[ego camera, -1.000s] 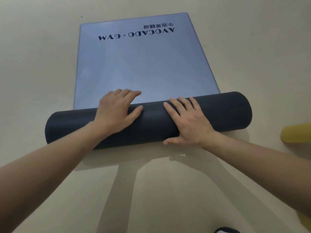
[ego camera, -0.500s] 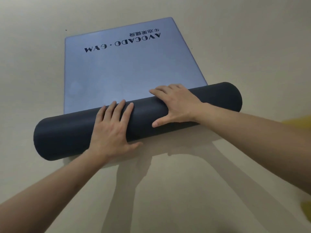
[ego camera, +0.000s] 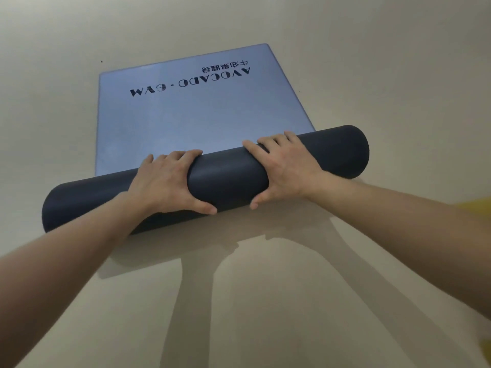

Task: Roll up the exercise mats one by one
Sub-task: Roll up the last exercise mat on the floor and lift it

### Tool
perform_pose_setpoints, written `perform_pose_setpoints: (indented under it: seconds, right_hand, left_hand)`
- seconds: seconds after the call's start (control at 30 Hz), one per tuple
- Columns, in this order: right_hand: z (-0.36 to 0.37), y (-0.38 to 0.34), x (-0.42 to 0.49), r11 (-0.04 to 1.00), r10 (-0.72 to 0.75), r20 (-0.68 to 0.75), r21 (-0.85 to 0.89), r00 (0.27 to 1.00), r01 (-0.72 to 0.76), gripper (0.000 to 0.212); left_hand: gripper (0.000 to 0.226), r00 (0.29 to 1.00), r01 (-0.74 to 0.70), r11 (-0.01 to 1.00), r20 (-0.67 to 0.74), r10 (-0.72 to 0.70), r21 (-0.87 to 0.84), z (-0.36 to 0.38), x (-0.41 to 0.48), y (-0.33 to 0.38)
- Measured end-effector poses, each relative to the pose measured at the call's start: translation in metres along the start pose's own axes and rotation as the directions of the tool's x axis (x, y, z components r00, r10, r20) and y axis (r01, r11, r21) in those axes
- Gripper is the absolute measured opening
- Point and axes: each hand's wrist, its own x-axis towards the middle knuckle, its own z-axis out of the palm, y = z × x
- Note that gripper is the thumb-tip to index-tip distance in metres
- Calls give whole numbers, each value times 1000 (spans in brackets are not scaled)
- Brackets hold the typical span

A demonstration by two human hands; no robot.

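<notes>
Beige floor (ego camera: pixel 265 314) low in frame, arm shadows on it. Blurred yellow thing (ego camera: pixel 478 208) at right edge, can't tell what. Mid frame: left hand (ego camera: pixel 164 184) and right hand (ego camera: pixel 287 171) both clamped on dark roll (ego camera: pixel 228 179), fingers curled over its far side, thumbs on near side. Roll lies across floor, right end higher in frame. Beyond it, the rest of the blue mat (ego camera: pixel 191 120) lies flat, upper centre, "AVOCADO · GYM" print upside down near far edge.
</notes>
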Motion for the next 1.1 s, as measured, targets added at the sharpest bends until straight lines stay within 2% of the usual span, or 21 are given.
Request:
perform_pose_setpoints:
  seconds: [0.17,0.3,0.37,0.47,0.6,0.67,0.83,0.93,1.03,1.1]
  right_hand:
    - [-19,4,14,997,-26,5,74,1000,26,104]
    - [-21,-4,-6,991,-42,64,128,997,33,95]
    - [-25,-9,-17,984,-66,116,172,991,45,95]
    - [-32,-13,-32,959,-120,230,280,966,53,90]
    - [-33,-21,-54,883,-209,467,468,859,-39,73]
    - [-26,-29,-66,843,-255,527,532,810,-81,69]
    - [-14,-35,-94,750,-312,612,628,726,-207,62]
    - [-1,-42,-122,687,-349,670,659,655,-307,70]
    - [10,-52,-152,647,-378,718,656,584,-388,65]
    - [10,-57,-163,640,-386,716,661,581,-390,60]
  left_hand:
    - [127,1000,-16,1000,-7,16,-27,-13,5,0]
    - [118,999,-24,998,31,26,-50,-8,-16,3]
    - [115,994,-12,995,111,23,-97,-7,-28,7]
    - [104,957,25,965,286,53,-260,-2,-40,11]
    - [78,836,169,864,534,130,-475,15,-65,16]
    - [75,796,208,838,585,155,-505,27,-82,24]
    - [94,884,14,894,423,197,-447,41,-130,50]
    - [97,871,-39,907,431,237,-420,52,-158,63]
    - [99,837,-57,931,491,241,-361,63,-179,74]
    - [100,863,-121,952,444,242,-283,65,-191,82]
